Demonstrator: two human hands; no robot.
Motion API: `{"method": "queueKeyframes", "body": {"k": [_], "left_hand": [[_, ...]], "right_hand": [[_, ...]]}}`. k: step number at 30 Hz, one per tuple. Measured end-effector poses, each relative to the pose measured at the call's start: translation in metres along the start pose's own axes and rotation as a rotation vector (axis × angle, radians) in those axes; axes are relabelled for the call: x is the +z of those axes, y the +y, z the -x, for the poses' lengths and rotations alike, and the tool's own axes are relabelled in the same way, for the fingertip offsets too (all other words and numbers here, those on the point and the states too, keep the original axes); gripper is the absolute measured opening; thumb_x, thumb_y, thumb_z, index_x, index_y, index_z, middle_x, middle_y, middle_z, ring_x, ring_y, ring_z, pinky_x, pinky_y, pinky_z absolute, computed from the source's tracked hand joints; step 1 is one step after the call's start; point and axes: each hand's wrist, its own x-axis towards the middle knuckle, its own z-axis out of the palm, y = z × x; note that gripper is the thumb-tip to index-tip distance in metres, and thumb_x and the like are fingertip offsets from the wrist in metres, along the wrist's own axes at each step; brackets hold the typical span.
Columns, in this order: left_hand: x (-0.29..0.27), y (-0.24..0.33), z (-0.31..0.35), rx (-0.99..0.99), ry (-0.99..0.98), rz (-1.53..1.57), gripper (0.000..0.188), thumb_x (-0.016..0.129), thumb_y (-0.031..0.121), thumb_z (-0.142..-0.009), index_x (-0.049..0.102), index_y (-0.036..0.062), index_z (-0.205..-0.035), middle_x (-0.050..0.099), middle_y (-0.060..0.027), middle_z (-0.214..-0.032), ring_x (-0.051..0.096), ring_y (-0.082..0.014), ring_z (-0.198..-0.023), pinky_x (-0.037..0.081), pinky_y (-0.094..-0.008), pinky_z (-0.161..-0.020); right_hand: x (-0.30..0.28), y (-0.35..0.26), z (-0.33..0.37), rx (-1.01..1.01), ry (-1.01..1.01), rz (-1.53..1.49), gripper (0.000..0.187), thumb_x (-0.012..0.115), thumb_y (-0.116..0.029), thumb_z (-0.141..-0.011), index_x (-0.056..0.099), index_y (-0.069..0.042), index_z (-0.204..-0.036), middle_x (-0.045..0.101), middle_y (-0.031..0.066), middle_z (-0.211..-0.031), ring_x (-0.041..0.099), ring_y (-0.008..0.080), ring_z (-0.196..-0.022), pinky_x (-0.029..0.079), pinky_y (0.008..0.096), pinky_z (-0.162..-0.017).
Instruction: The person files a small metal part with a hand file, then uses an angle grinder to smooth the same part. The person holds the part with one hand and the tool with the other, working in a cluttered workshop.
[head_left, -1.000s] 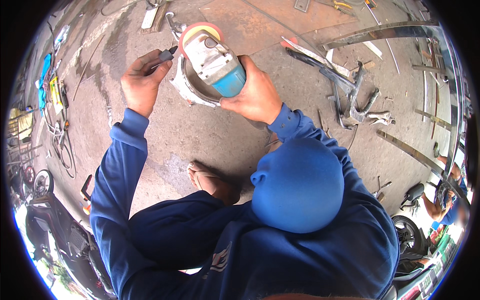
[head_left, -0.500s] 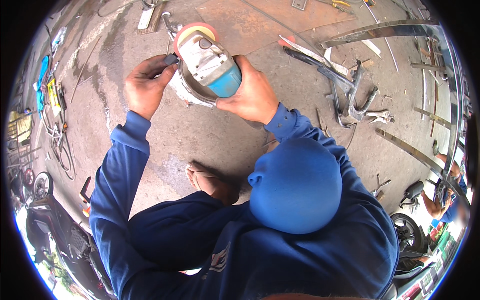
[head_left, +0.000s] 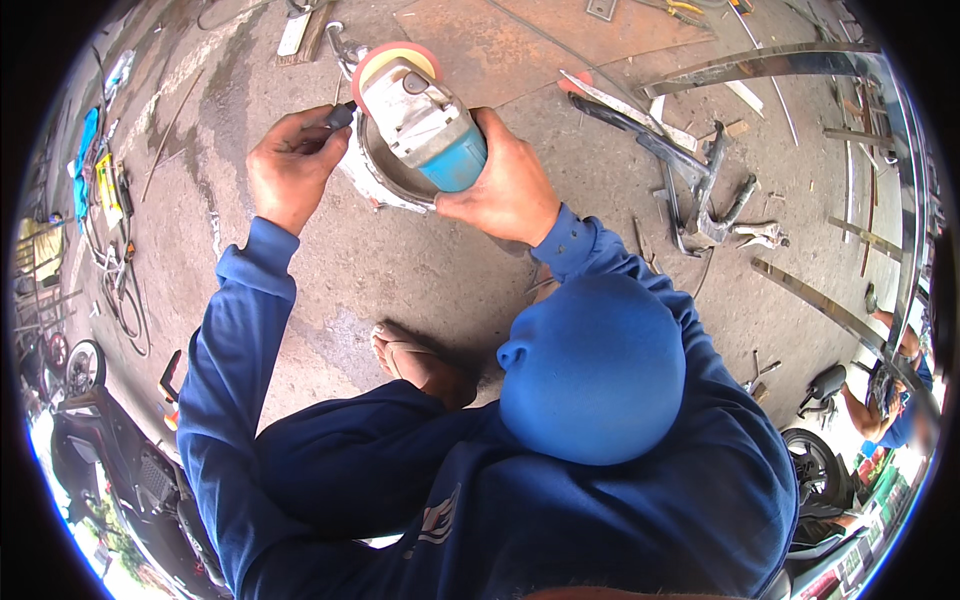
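Observation:
An angle grinder (head_left: 425,125) with a grey head, a teal body and a pink-rimmed disc (head_left: 385,60) is held over the concrete floor. My right hand (head_left: 505,185) is wrapped around its teal body. My left hand (head_left: 290,165) pinches a small dark tool (head_left: 340,115) whose tip touches the grinder's head beside the metal guard (head_left: 375,180). Both sleeves are blue.
Steel bars, curved strips and clamps (head_left: 700,190) lie on the floor to the right. A foot in a sandal (head_left: 420,365) rests below the hands. Cables (head_left: 115,290) trail at the left, a motorcycle (head_left: 120,470) stands at lower left, and another person (head_left: 890,400) is at the right edge.
My left hand has turned slightly with the dark tool against the grinder's head. The grinder and my right hand have barely shifted.

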Motion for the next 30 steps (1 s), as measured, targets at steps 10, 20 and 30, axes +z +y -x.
{"method": "queueKeyframes", "body": {"k": [10, 20, 30], "left_hand": [[0.001, 0.011, 0.006, 0.186, -0.036, -0.205, 0.028, 0.075, 0.000, -0.077, 0.071, 0.0017, -0.105, 0.072, -0.0067, -0.094, 0.071, -0.0150, -0.081, 0.058, -0.0260, -0.073], [0.000, 0.011, 0.006, 0.195, -0.013, -0.210, 0.028, 0.076, 0.001, -0.077, 0.072, 0.0052, -0.105, 0.070, -0.0058, -0.102, 0.070, -0.0127, -0.084, 0.056, -0.0243, -0.072], [-0.009, 0.009, 0.004, 0.205, 0.006, -0.118, 0.030, 0.073, -0.002, -0.080, 0.067, 0.0009, -0.109, 0.069, -0.0082, -0.100, 0.069, -0.0159, -0.090, 0.056, -0.0262, -0.077]], "right_hand": [[0.001, -0.001, 0.000, 0.018, -0.015, 0.006, 0.076, 0.082, -0.021, -0.057, 0.048, 0.004, -0.121, 0.065, 0.0254, -0.103, 0.066, 0.0398, -0.098, 0.052, 0.0416, -0.083], [0.000, -0.003, 0.003, 0.017, -0.026, 0.021, 0.075, 0.082, -0.021, -0.057, 0.048, 0.004, -0.120, 0.065, 0.0254, -0.101, 0.066, 0.0395, -0.097, 0.052, 0.0412, -0.082], [0.001, 0.002, 0.004, 0.000, 0.009, -0.063, 0.077, 0.082, -0.019, -0.058, 0.048, 0.003, -0.122, 0.066, 0.0223, -0.103, 0.067, 0.0358, -0.098, 0.052, 0.0398, -0.084]]}}
